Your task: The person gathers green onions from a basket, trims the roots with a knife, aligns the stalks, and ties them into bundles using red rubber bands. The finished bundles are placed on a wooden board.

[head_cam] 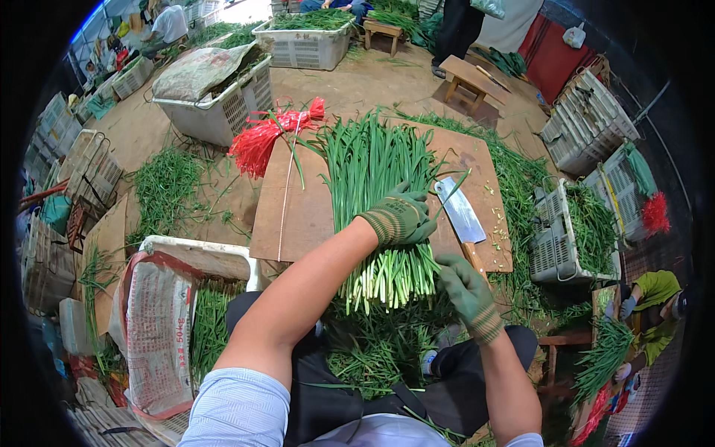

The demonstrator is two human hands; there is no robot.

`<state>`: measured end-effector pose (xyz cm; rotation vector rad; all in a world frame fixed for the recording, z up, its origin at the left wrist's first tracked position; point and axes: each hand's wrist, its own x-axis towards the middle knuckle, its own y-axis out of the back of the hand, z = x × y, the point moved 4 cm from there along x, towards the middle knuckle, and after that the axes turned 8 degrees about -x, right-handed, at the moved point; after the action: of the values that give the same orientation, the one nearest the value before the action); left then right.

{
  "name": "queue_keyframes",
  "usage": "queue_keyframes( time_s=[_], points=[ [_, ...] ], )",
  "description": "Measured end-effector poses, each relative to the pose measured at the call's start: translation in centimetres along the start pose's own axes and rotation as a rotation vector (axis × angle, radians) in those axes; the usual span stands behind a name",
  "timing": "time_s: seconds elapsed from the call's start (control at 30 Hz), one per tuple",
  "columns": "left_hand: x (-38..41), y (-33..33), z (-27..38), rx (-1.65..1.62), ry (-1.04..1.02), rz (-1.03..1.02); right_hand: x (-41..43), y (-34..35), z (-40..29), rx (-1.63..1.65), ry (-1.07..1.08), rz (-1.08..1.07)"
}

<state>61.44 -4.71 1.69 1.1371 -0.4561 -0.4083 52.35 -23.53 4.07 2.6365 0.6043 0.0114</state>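
Observation:
A thick bundle of green garlic chives (374, 162) lies on a brown wooden board (301, 207) before me, its pale cut ends hanging over the near edge. My left hand (399, 218), in a green knit glove, lies across the stalks, its fingers curled over their right side. At the lower right of the bundle, my gloved right hand (466, 290) has its fingertips bunched against the outermost stalks; whether they pinch one I cannot tell. A cleaver (461, 212) with a wooden handle rests on the board just right of the bundle, its handle partly behind my right hand.
Red plastic ties (273, 137) lie at the board's far left corner. A white crate (195, 251) with a woven sack and chives stands left of my legs. Loose greens (514, 184) cover the floor at right, beside another filled crate (547, 240). A co-worker (656, 313) sits at far right.

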Motion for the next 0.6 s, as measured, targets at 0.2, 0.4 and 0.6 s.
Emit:
queue_keyframes(
  time_s=[0.2, 0.4, 0.6],
  points=[
    [-0.1, -0.1, -0.2, -0.013, 0.021, -0.023, -9.3, 11.2, -7.4, 0.169, 0.216, -0.082],
    [0.3, 0.4, 0.8, 0.009, 0.013, -0.088, -10.1, 18.9, -6.1, -1.546, 0.232, 0.288],
    [-0.2, 0.4, 0.3, 0.018, 0.025, -0.107, -2.9, 0.3, -6.2, -1.033, 0.348, 0.091]
  ],
)
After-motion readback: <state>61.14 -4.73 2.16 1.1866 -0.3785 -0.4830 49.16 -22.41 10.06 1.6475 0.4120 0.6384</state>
